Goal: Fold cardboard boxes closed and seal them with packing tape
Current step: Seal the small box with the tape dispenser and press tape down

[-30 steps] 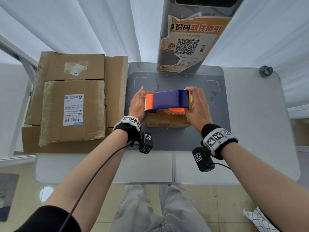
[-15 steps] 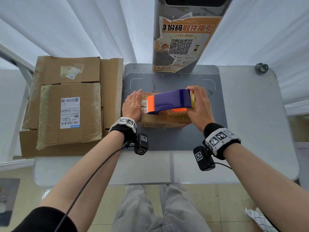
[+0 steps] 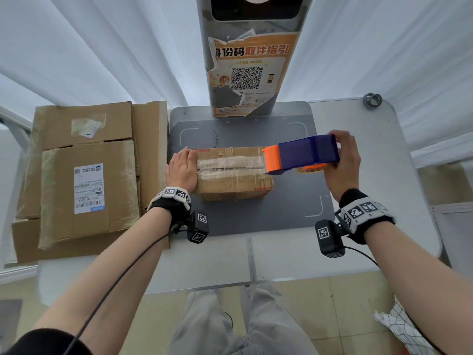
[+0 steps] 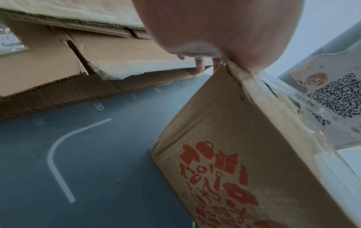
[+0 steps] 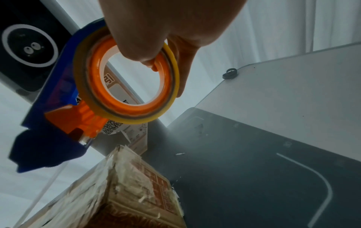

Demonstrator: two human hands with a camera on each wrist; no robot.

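Observation:
A small cardboard box with red print lies on the dark grey mat, its top seam covered by clear tape. My left hand rests on the box's left end, fingers bent down over the edge; the same box fills the left wrist view. My right hand grips a blue and orange tape dispenser just past the box's right end, its orange nose at the top edge. In the right wrist view the dispenser hangs above the box, fingers hooked through the tape roll.
A stack of flattened and taped cardboard boxes lies left of the mat, close to my left hand. A grey kiosk post with an orange QR poster stands behind the mat. A small dark ring sits at the table's far right corner.
My right hand has drawn the dispenser rightward along the box top to its right end, leaving tape along the seam. My left hand stays on the left end.

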